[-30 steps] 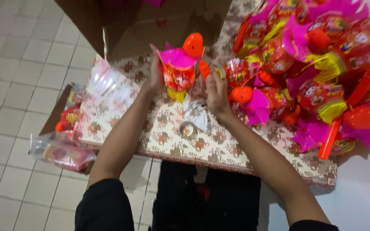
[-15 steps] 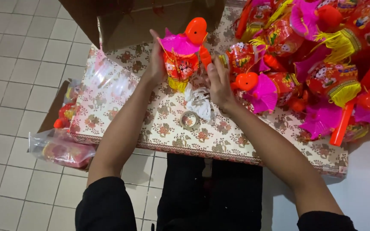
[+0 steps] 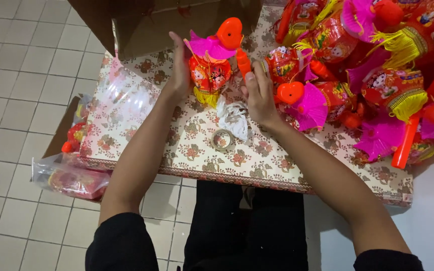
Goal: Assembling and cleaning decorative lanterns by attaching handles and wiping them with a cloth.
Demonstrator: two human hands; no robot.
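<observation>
At the far left, a clear plastic bag (image 3: 69,176) holding red items lies on the tiled floor (image 3: 11,90), just beside the edge of the worktop (image 3: 187,150), which is covered with a floral-patterned cloth. A crumpled sheet of clear plastic (image 3: 126,100) rests on the left part of the worktop. The left hand (image 3: 181,68) is raised at the back of the worktop, its fingers closed against the left side of a small red paper lantern (image 3: 209,75) with a pink top, a yellow fringe and an orange heart-shaped piece (image 3: 229,33). The lantern stands upright between the 2 hands, in front of an open cardboard box (image 3: 141,25). Below it lie a crumpled white wrapper (image 3: 234,118) and a roll of clear tape (image 3: 222,139). The right hand (image 3: 258,93) is just right of the lantern, its fingers curled around an orange stick (image 3: 243,61) beside the lantern. At the far right, a pile of similar lanterns (image 3: 372,75) covers the worktop.
</observation>
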